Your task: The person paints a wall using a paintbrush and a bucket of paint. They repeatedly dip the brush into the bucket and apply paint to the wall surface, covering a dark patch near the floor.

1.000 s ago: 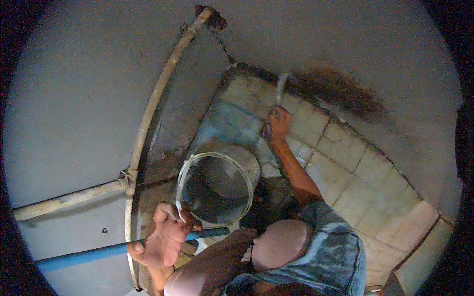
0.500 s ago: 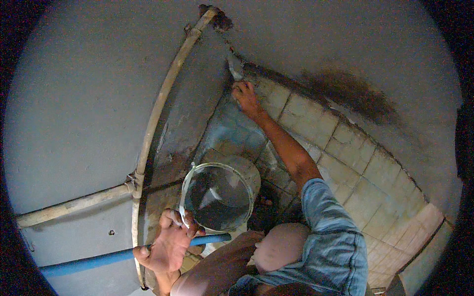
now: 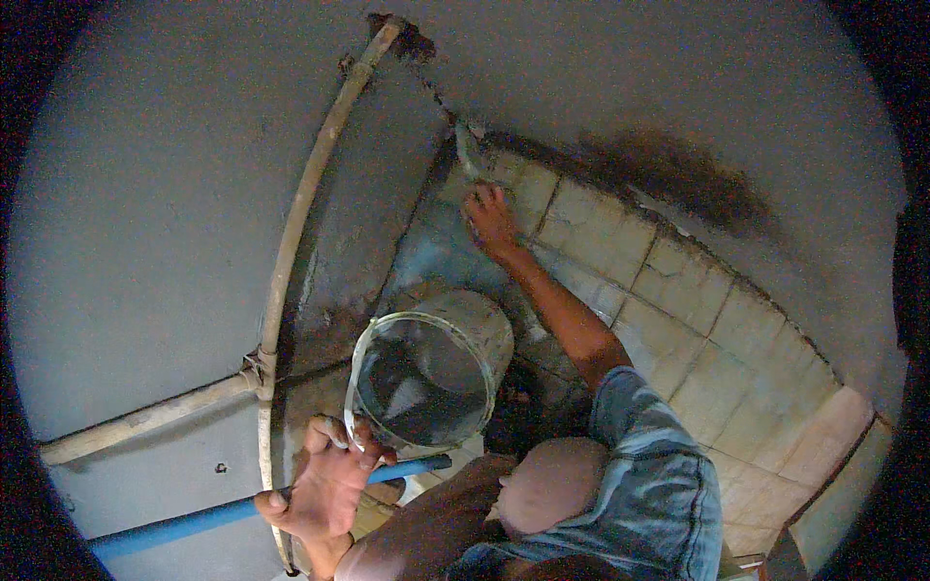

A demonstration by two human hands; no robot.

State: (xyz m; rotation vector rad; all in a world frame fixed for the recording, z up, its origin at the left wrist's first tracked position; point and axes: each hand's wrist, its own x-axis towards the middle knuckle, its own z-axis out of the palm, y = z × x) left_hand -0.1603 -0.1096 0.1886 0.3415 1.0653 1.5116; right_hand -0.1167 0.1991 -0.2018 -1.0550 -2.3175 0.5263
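My left hand (image 3: 325, 489) is at the lower left, palm up, with the thumb stretched out and the fingers hooked round the pale handle (image 3: 355, 387) of a bucket (image 3: 499, 334). The bucket tilts, its mouth showing; inside lies a greyish layer with a whitish patch. My right arm reaches far ahead. In the fingers of my right hand (image 3: 491, 220) is a narrow, pale hand tool (image 3: 467, 150), whose exact kind I cannot make out. Its far end is at the corner where the grey wall meets the tiles (image 3: 591, 232).
A pale pipe (image 3: 308, 194) runs down the left wall, with a branch pipe (image 3: 155, 412) going left. A blue pipe (image 3: 194, 528) passes behind my left hand. Dark stains (image 3: 678, 179) mark the wall above the tiles. My bare knee (image 3: 552, 484) is close to the bucket.
My right hand has drawn back slightly toward me with the tool. The bucket's mouth has tipped a little more toward me, and my left hand keeps its hold on the handle.
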